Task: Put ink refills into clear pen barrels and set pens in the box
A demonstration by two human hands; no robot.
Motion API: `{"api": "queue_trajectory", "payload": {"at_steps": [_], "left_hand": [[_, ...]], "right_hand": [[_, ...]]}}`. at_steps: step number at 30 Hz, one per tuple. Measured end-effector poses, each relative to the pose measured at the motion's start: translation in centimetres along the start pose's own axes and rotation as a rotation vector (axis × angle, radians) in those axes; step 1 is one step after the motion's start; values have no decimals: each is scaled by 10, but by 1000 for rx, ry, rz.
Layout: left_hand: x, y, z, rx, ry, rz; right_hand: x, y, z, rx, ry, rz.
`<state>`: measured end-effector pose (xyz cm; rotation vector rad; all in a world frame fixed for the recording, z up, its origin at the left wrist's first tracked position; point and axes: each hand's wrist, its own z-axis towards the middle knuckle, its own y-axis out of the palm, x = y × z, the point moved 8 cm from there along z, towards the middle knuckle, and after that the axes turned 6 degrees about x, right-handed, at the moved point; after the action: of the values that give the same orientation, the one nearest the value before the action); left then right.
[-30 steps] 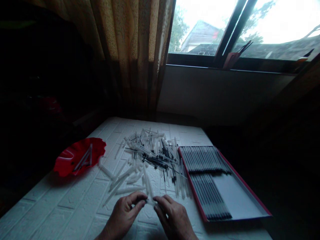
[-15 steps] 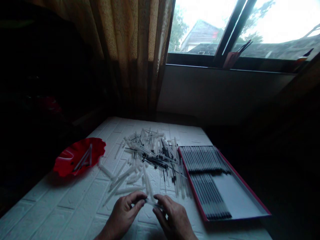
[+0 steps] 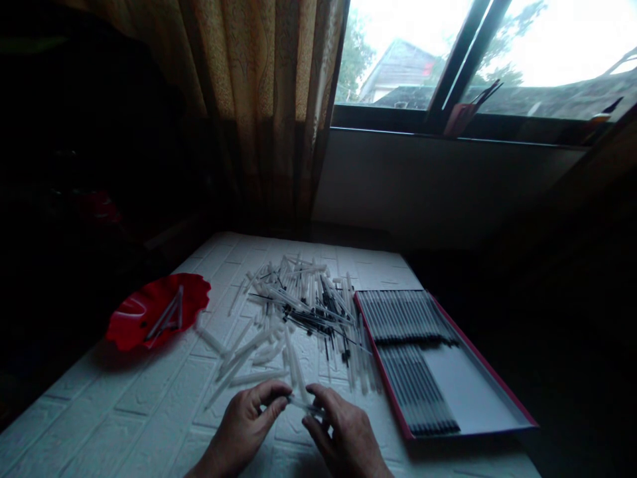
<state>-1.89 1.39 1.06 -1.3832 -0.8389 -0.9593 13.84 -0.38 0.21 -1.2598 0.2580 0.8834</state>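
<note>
Between my left hand (image 3: pixel 243 425) and my right hand (image 3: pixel 343 435) is a thin clear plastic tube (image 3: pixel 306 406), pinched by the fingertips of both. Just beyond my hands lies a loose heap of clear tubes and thin black pen refills (image 3: pixel 303 315). Several longer white tubes (image 3: pixel 249 378) lie scattered nearest my left hand. To the right of my right hand is a red-edged flat box (image 3: pixel 393 392) holding rows of dark refills in two bands.
A wavy red plastic dish (image 3: pixel 127 325) with several clear tubes in it sits at the left of the white brick-patterned table top (image 3: pixel 124 425). Darkness falls beyond the table's left and right edges. A curtain and window stand behind it.
The clear tube now shows more fully between my fingers and lies more level. My hands have shifted only slightly around it; the heap, box and dish stay in place.
</note>
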Motion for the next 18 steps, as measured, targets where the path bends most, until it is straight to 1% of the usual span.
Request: {"api": "queue_trajectory", "payload": {"at_steps": [4, 10, 14, 18], "left_hand": [[-2, 0, 1, 6, -8, 6], [-3, -1, 0, 5, -11, 13], [-5, 0, -2, -13, -19, 2], [-8, 1, -1, -16, -38, 5]], "right_hand": [[3, 0, -2, 27, 27, -20], [-1, 2, 2, -25, -17, -77], [-2, -1, 0, -4, -34, -36], [-1, -2, -1, 2, 4, -33]]}}
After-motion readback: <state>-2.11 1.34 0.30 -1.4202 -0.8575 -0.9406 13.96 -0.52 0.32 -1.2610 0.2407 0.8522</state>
